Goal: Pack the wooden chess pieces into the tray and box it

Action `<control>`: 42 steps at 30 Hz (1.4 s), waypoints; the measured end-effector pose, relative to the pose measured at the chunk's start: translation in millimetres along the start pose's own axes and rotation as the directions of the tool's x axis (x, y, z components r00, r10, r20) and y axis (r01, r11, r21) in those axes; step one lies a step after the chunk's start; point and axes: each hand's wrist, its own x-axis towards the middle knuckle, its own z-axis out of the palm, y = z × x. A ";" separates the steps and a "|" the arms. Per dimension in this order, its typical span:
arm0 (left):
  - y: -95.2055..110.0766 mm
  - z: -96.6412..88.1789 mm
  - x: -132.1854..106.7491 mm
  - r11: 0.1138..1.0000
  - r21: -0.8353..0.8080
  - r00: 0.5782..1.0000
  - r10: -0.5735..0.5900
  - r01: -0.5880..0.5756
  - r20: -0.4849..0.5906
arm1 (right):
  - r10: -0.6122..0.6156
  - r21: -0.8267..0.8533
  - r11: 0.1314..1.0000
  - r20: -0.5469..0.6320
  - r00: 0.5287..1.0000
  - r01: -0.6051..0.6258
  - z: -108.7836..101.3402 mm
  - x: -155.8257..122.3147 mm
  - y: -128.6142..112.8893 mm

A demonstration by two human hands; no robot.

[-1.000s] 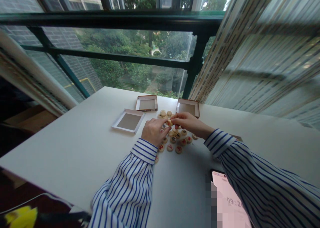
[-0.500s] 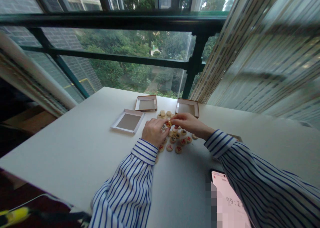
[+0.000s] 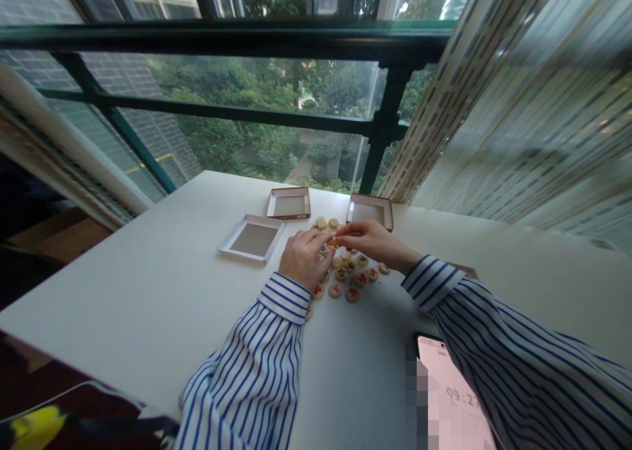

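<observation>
Pale and round, with a red character on its face, a xiangqi piece (image 3: 333, 243) is held up near the centre of the frame, between your two hands. Your right hand (image 3: 372, 241) pinches its edge between thumb and fingertips. Your left hand (image 3: 305, 259) curls close on the other side, its fingertips at the piece; whether they grip it too, you cannot tell from this view. Below and around your fingers, more xiangqi pieces (image 3: 341, 274) lie loosely scattered, some marked in red, others in black. Left of centre sits a shallow white tray (image 3: 226, 247) with a grey floor. Above it is a brown-edged box half (image 3: 289, 204), and right of that another open box (image 3: 370, 210), near your right hand. All rest on a white table (image 3: 148, 272). At lower right, partly under your striped right sleeve (image 3: 508, 345), a phone (image 3: 451, 371) shows a pink screen. A dark green railing (image 3: 222, 40) crosses the upper frame, with trees (image 3: 222, 85) beyond.
</observation>
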 end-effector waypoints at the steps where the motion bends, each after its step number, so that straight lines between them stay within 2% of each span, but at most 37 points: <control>1: -0.7 -0.5 0.1 1.000 -0.001 1.000 -0.001 0.001 -0.002 | -0.001 -0.009 1.000 -0.007 1.000 0.001 -0.1 1.3 1.7; 4: -4.7 -2.0 0.6 1.000 0.017 1.000 -0.023 0.023 -0.017 | -0.014 -0.069 0.998 -0.036 0.999 0.011 -1.2 6.1 9.0; 7: -9.5 -2.7 0.9 0.994 0.071 0.996 -0.074 0.078 -0.056 | -0.057 -0.235 0.971 -0.062 0.996 0.041 -2.8 9.4 15.9; 12: -14.5 -4.1 1.2 0.975 0.142 0.982 -0.160 0.173 -0.097 | -0.107 -0.489 0.870 -0.059 0.993 0.064 -1.0 10.4 16.9; 17: -15.9 -5.1 1.1 0.962 0.162 0.974 -0.207 0.221 -0.098 | -0.105 -0.634 0.771 -0.027 0.994 0.064 4.8 13.1 13.7; 22: -15.6 -4.1 0.3 0.964 0.175 0.979 -0.196 0.202 -0.051 | -0.091 -0.686 0.724 0.004 0.996 0.069 7.4 15.1 14.3; 42: -10.9 -1.6 -0.1 0.969 0.150 0.977 -0.206 0.195 0.061 | -0.086 -0.732 0.676 0.042 0.995 0.089 14.5 14.8 11.2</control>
